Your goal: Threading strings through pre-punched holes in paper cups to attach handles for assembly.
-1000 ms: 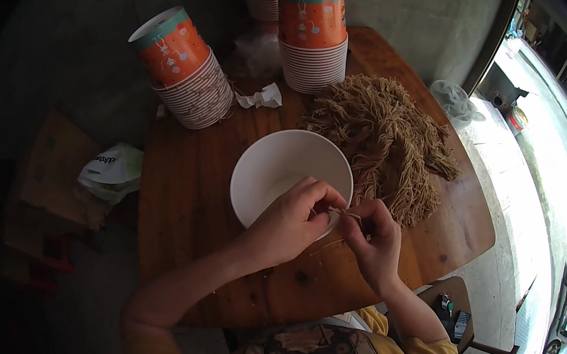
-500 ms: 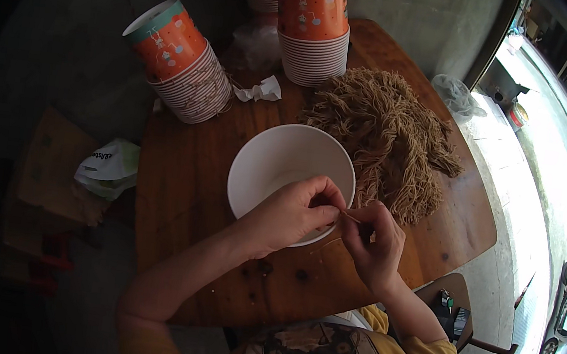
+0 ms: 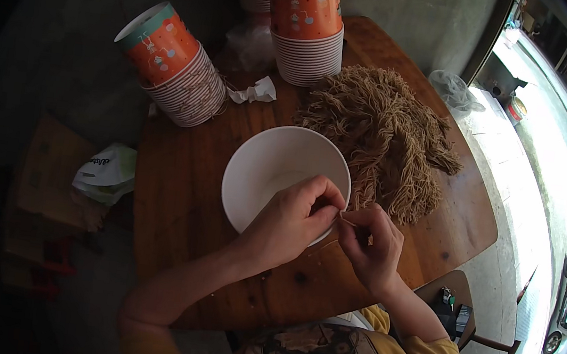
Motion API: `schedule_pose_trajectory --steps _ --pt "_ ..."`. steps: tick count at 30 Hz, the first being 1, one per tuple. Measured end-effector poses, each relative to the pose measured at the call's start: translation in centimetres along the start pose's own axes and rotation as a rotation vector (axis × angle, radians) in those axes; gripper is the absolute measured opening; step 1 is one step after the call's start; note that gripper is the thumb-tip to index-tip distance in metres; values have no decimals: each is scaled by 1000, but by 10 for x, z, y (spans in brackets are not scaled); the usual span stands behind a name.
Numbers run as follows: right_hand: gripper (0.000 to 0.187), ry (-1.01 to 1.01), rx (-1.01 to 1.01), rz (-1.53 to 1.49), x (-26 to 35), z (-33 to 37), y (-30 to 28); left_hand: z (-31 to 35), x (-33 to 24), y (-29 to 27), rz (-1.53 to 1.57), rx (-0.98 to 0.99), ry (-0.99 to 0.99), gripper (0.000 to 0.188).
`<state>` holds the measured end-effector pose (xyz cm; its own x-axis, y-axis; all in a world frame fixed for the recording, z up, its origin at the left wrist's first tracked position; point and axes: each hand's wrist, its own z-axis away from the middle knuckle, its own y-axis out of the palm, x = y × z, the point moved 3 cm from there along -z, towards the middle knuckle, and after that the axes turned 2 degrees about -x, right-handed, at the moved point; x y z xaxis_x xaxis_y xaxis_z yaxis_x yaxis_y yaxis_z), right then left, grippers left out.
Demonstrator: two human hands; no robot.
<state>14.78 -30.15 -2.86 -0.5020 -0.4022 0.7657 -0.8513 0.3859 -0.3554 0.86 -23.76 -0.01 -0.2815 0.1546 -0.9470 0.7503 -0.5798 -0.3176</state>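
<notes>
A round white paper bucket (image 3: 253,166) stands open-mouthed in front of me, with a pale inside. Over its right part reaches my left hand (image 3: 297,213), thumb and forefinger pinched together. Just right of the rim, my right hand (image 3: 377,247) is closed in a pinch too, its fingertips almost meeting those of the left. A thin brown strand (image 3: 343,214) runs between the two pinches, most of it hidden by fingers. Beyond my right hand lies a tangled heap of brown strands (image 3: 393,137), like cord or yarn.
Nested orange and green paper buckets make a tilted stack (image 3: 170,66) at left, strands draped on it, and an upright stack (image 3: 307,29) behind. Crumpled white paper (image 3: 255,90) lies between. A stool (image 3: 455,298) holds keys; a cardboard box (image 3: 55,158) stands left.
My fingertips have drawn closer together, and less of the strand shows between them. The whole view has shifted slightly; bucket, stacks and heap keep their places on the table.
</notes>
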Motion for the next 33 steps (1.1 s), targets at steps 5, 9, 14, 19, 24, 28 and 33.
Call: schedule_pose_trajectory --steps 5,9,14,19,24,28,33 --pt "14 -63 -11 2 -1 0 0 6 -4 -1 60 16 -40 10" --pt "14 -66 -11 5 -3 1 -1 7 -6 0 -47 -31 157 14" --pt "10 188 61 -208 -12 8 1 6 -5 -1 -58 -34 123 15" --pt "8 424 96 -550 -19 8 -1 0 -3 -3 -116 56 59 16" --pt "10 534 291 -698 -22 -7 -12 -1 0 -2 28 127 38 14" --pt "18 701 426 -802 -30 -11 -17 -2 0 1 84 141 44 14" --pt "18 595 406 -725 -26 -17 -16 -3 0 4 80 134 -14 13"
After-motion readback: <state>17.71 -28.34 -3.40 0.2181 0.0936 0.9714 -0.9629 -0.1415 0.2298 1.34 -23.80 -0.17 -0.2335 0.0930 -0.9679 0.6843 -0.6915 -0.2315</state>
